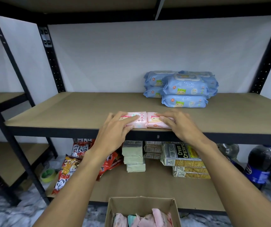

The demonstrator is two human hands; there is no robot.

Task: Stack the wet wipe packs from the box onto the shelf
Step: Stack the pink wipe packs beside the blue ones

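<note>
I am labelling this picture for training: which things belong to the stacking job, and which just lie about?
Job: pink wipe packs, blue wipe packs, box, shelf, left hand, right hand.
Lying about: cream crackers, snack bags, dark bottle, tape roll.

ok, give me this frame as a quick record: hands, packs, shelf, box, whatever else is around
left hand: lies flat on the left pink pack
right hand: lies flat on the right pink pack
layout: both packs side by side, touching, at the front edge of the shelf
blue packs: stacked two high, back right of the same shelf
box: on the floor below, open, more pink packs inside
lower level: crackers, snack bags, bottle
</note>
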